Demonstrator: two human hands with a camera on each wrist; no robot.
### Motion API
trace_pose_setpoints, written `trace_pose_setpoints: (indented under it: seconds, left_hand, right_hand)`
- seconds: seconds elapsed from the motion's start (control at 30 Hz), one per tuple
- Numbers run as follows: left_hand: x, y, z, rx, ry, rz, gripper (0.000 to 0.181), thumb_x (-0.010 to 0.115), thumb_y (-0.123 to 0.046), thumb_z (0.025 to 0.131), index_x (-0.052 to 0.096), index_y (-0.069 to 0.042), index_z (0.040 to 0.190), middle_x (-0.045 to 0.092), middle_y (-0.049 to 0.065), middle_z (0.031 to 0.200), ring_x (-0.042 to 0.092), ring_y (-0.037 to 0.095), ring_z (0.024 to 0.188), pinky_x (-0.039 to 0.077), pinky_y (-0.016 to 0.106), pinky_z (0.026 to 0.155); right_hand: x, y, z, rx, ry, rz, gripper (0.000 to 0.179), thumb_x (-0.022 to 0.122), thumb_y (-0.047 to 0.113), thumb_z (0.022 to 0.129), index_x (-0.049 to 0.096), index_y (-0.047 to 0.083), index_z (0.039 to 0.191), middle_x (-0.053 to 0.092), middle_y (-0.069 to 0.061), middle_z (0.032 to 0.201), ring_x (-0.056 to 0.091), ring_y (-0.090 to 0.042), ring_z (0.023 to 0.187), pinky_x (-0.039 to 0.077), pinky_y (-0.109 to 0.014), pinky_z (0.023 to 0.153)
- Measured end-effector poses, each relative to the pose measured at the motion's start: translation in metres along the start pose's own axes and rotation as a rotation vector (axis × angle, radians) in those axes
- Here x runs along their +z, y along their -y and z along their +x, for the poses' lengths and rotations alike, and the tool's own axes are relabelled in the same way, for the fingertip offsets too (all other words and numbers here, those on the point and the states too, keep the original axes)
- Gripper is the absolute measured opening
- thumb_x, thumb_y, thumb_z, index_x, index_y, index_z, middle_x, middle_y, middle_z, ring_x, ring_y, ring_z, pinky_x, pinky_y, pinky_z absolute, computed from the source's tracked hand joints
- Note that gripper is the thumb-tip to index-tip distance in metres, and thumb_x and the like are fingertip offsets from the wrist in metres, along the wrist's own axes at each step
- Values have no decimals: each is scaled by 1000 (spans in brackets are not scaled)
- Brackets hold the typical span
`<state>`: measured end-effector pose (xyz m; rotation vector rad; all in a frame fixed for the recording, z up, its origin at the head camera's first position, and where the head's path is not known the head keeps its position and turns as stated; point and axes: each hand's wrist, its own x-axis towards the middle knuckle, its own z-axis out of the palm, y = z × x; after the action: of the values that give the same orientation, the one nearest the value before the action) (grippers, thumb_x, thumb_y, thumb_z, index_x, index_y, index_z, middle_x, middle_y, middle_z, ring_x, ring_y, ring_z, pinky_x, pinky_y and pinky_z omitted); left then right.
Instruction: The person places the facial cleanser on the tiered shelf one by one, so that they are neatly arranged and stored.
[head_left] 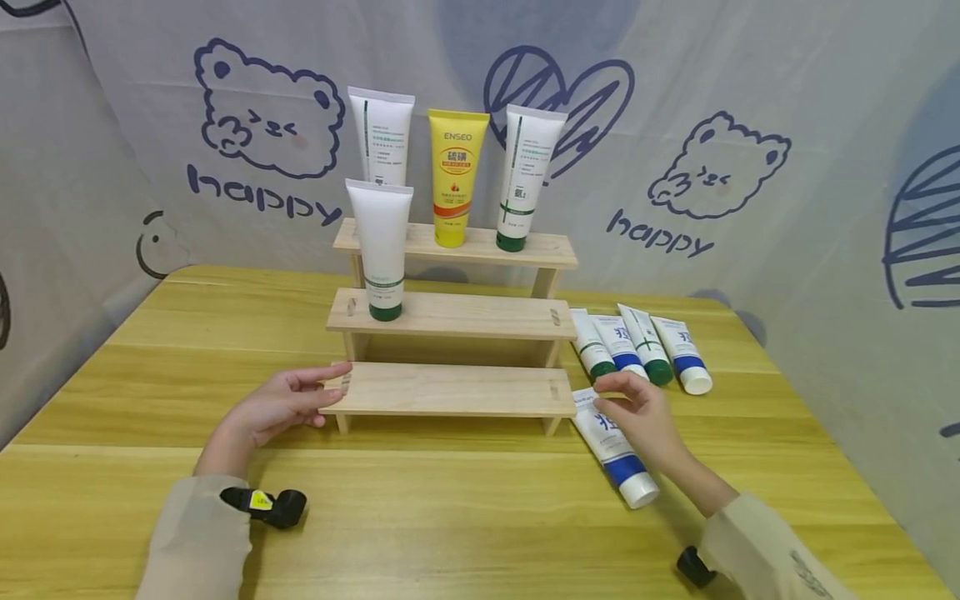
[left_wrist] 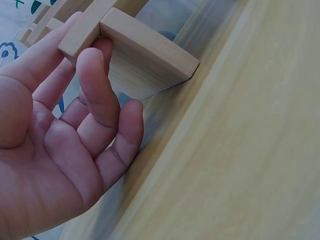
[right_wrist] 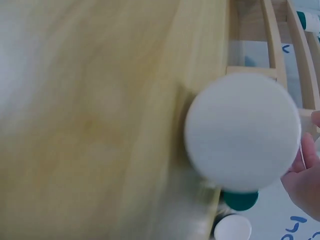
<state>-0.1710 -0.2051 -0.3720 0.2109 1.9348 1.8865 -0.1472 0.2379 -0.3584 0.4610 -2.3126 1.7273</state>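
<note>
At the left end of the lowest step of the wooden display rack [head_left: 457,390], my left hand [head_left: 285,404] grips the board; the left wrist view shows fingers about its end [left_wrist: 85,37]. My right hand [head_left: 637,417] is over the tail of a white-and-blue tube [head_left: 611,450] beside the rack, thumb and forefinger apart. The tube's white cap [right_wrist: 242,132] hides part of that hand [right_wrist: 305,170] in the right wrist view. A white tube with a green cap [head_left: 382,250] stands on the middle step.
Two white-and-green tubes [head_left: 525,171] and a yellow tube [head_left: 455,179] between them stand on the top step. Several tubes [head_left: 647,342] lie in a row right of the rack. A patterned cloth [head_left: 465,50] hangs behind the wooden table [head_left: 420,517].
</note>
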Motion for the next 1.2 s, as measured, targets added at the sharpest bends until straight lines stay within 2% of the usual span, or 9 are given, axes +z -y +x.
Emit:
trace_pose_setpoints:
  seconds: [0.17, 0.33, 0.43, 0.6, 0.87, 0.97, 1.07, 1.2]
  left_hand:
    - [-1, 1, 1, 3, 1, -3, 54, 62, -14, 85, 40, -2, 133, 18, 21, 142, 49, 9, 65, 48, 22, 62]
    - [-1, 2, 1, 5, 4, -8, 53, 62, -14, 85, 41, -3, 132, 18, 20, 142, 49, 9, 65, 48, 22, 62]
    - [-1, 2, 1, 6, 6, -8, 53, 62, -14, 85, 41, -3, 133, 17, 20, 143, 49, 9, 65, 48, 22, 62]
    - [-1, 2, 0, 2, 8, -9, 54, 62, -14, 85, 40, -2, 133, 16, 21, 144, 49, 9, 65, 48, 23, 62]
    - [-1, 1, 1, 4, 3, -14, 51, 62, -13, 85, 44, -5, 131, 16, 19, 144, 50, 9, 69, 48, 22, 63]
    - [-1, 2, 0, 8, 4, -12, 52, 62, -13, 85, 42, -3, 132, 16, 18, 144, 50, 9, 69, 48, 22, 63]
    - [-1, 2, 0, 12, 5, -11, 52, 62, -13, 85, 41, -3, 132, 17, 18, 144, 49, 7, 65, 48, 23, 63]
    - [-2, 2, 0, 15, 8, -13, 51, 61, -12, 85, 42, -3, 132, 17, 19, 144, 46, 6, 59, 48, 23, 63]
  right_hand:
    - [-6, -2, -3, 54, 7, -116, 19, 60, -12, 77, 55, -15, 96, 54, -26, 97, 55, -25, 91, 48, -21, 76]
    - [-10, -5, -5, 99, 57, -211, 27, 64, -9, 76, 57, -12, 101, 56, -24, 103, 51, -32, 98, 46, -37, 83]
    - [-12, -10, -6, 130, 118, -220, 32, 65, -7, 76, 55, -11, 106, 54, -24, 108, 49, -35, 102, 44, -43, 85]
    - [-15, -19, -6, 143, 209, -236, 38, 66, -3, 77, 52, -11, 112, 53, -25, 111, 50, -37, 102, 43, -45, 85]
    - [-16, -23, -4, 128, 263, -257, 44, 67, -2, 77, 49, -12, 115, 49, -27, 116, 47, -40, 106, 41, -48, 87]
    - [-16, -22, -4, 146, 279, -278, 46, 68, 0, 77, 49, -11, 117, 49, -27, 118, 47, -40, 107, 41, -48, 87]
    - [-16, -19, -3, 181, 300, -304, 47, 68, 4, 77, 50, -8, 119, 51, -25, 118, 50, -35, 104, 42, -45, 87]
    - [-18, -15, -1, 209, 362, -331, 46, 69, 10, 78, 52, -7, 117, 54, -23, 114, 52, -26, 92, 44, -37, 79]
